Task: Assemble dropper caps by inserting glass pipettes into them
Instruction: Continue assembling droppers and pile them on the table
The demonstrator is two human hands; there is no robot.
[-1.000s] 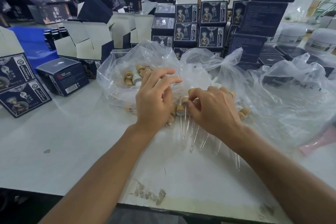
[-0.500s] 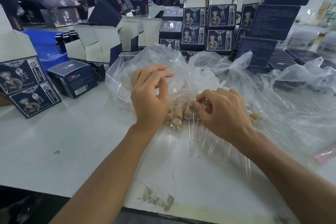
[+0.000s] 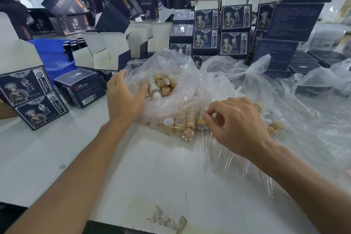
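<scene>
Caps (image 3: 163, 87) loose inside clear bag (image 3: 182, 74)

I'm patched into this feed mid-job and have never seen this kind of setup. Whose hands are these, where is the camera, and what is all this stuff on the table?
There is no machine here: a person works with bare hands, and the single camera sits on their head, looking forward and down. The left hand reaches into the mouth of a clear plastic bag that holds loose tan dropper caps; its fingers are spread and relaxed, gripping nothing that I can see. The right hand has its fingers curled, pinching at a cap with a glass pipette hanging from it. Beside it on the white table lie more caps and a row of clear glass pipettes. Dark blue product boxes are stacked behind, and more plastic bags lie to the right.
</scene>
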